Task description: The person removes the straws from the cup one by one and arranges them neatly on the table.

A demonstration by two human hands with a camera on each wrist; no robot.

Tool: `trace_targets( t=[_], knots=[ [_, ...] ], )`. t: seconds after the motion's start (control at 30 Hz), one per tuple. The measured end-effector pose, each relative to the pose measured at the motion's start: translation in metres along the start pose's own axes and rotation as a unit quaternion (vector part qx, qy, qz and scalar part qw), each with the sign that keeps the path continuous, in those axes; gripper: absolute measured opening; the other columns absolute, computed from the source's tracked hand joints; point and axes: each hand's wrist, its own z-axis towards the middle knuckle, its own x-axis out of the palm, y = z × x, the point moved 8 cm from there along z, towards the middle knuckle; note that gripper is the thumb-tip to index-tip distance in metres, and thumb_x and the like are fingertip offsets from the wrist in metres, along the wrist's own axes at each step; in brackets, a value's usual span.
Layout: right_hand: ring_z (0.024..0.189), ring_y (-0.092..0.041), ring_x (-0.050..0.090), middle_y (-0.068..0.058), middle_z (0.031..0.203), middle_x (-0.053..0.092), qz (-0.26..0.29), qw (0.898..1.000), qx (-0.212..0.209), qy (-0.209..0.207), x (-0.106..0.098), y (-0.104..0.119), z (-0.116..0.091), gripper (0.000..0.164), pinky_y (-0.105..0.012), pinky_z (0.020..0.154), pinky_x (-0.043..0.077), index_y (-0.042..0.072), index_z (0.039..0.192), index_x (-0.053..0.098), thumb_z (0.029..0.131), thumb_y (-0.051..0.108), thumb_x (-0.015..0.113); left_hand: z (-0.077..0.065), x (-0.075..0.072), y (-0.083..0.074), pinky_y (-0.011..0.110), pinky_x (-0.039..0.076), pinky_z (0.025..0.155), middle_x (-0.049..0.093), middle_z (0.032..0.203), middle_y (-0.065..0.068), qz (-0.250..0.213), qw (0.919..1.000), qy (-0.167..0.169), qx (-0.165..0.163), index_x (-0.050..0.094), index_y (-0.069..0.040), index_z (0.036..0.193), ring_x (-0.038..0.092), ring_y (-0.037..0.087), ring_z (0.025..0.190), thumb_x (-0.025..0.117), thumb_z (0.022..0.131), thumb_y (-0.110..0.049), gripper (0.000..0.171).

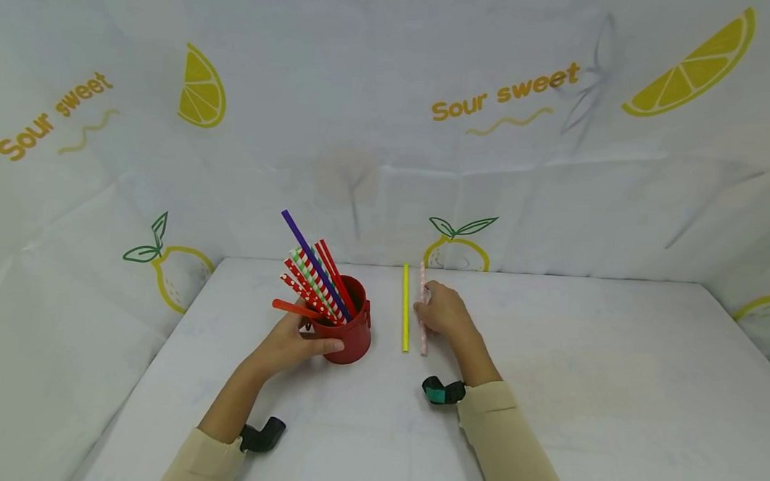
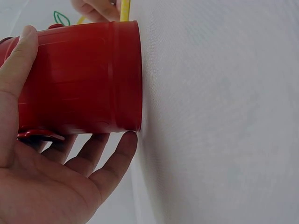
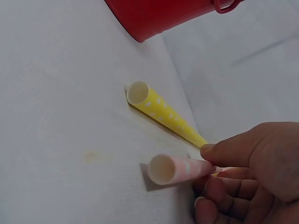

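Note:
A small red metal bucket (image 1: 352, 338) stands upright on the white table, holding several straws. My left hand (image 1: 291, 346) grips it from the left side, thumb along its front and fingers round behind, as the left wrist view (image 2: 74, 79) of the red wall confirms. With thumb and fingers, my right hand (image 1: 444, 313) pinches a pink straw with white spots (image 3: 180, 169) around its middle. Just left of that straw lies a yellow straw with white spots (image 1: 405, 307), roughly parallel to it. The pink straw's near end is slightly above its shadow in the right wrist view.
Inside the bucket lean a purple straw (image 1: 303, 239), plain red straws (image 1: 331, 268), red spotted and striped ones, and an orange-red one (image 1: 293, 307) tilted left. A white cloth with lemon prints (image 1: 456, 255) hangs behind the table. Dark wrist cameras (image 1: 444, 392) sit by both sleeves.

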Motion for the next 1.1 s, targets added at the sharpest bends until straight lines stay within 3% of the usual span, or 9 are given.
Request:
trace_targets(
  t=[0.13,0.3,0.67,0.87,1.1],
  knots=[
    [0.094,-0.03,0.059,-0.021,0.123,0.062,-0.023,1.0,-0.003,-0.012,0.001,-0.0004,0.0011,0.053,-0.039,0.075,0.051,-0.006,0.142,0.048,0.097,0.019,0.063,0.0,0.0002,0.0004,0.048,0.053,0.093,0.052,0.138,0.005,-0.001,1.0,0.001,0.003,0.038,-0.02,0.148,0.044,0.029,0.129,0.088,0.078,-0.027,0.086],
    [0.099,-0.032,0.059,-0.022,0.127,0.061,-0.036,0.999,-0.001,-0.014,0.0017,0.0,-0.0003,0.052,-0.046,0.087,0.05,-0.004,0.141,0.048,0.096,0.018,0.061,-0.0001,0.0004,0.0009,0.048,0.052,0.094,0.052,0.139,0.005,-0.001,1.0,0.001,0.004,0.038,-0.02,0.148,0.044,0.029,0.13,0.088,0.078,-0.026,0.086],
    [0.106,-0.036,0.061,-0.027,0.131,0.059,-0.046,0.999,-0.005,-0.02,0.0014,0.0005,-0.0016,0.058,-0.051,0.093,0.05,-0.004,0.145,0.04,0.094,0.016,0.06,0.0002,0.0004,0.0014,0.048,0.053,0.093,0.053,0.138,0.005,-0.001,1.0,0.002,0.003,0.039,-0.02,0.147,0.045,0.029,0.128,0.088,0.078,-0.026,0.085],
    [0.097,-0.033,0.062,-0.024,0.124,0.063,-0.052,0.998,-0.002,-0.018,0.0002,0.002,-0.0036,0.057,-0.05,0.086,0.051,-0.003,0.143,0.044,0.093,0.018,0.061,-0.0008,0.0,0.0007,0.048,0.053,0.094,0.053,0.138,0.005,-0.003,1.0,0.001,0.001,0.039,-0.02,0.147,0.045,0.029,0.128,0.088,0.079,-0.026,0.085],
    [0.105,-0.036,0.062,-0.025,0.13,0.061,-0.053,0.998,-0.003,-0.03,-0.003,0.003,-0.0048,0.057,-0.052,0.091,0.05,-0.002,0.144,0.044,0.095,0.021,0.061,-0.0006,0.0013,-0.001,0.047,0.053,0.093,0.053,0.138,0.005,-0.006,1.0,0.005,0.003,0.039,-0.02,0.148,0.044,0.029,0.128,0.087,0.079,-0.025,0.084]
  ],
)
